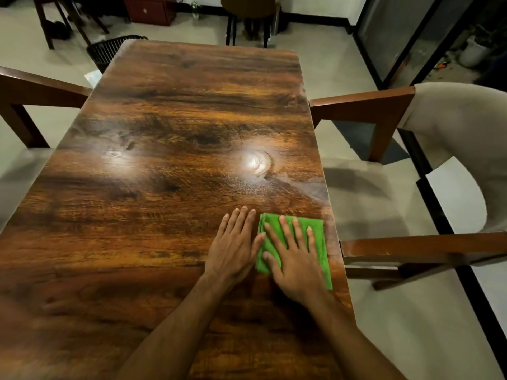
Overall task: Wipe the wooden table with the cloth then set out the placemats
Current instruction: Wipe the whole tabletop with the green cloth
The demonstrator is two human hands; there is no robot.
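Note:
A folded green cloth (319,239) lies flat on the dark wooden table (170,138), near its right edge and toward the front. My right hand (295,259) presses flat on the cloth with fingers spread. My left hand (234,248) rests flat on the bare wood just left of the cloth, its thumb touching the cloth's left edge. Damp smears and two light reflections show on the wood beyond the hands. No placemats are in view.
A beige upholstered armchair (461,138) with wooden arms stands close to the table's right side. Another wooden chair arm (35,89) reaches in at the left. A black mesh bin (109,50) sits by the far left corner, and a stool (248,20) beyond the far end.

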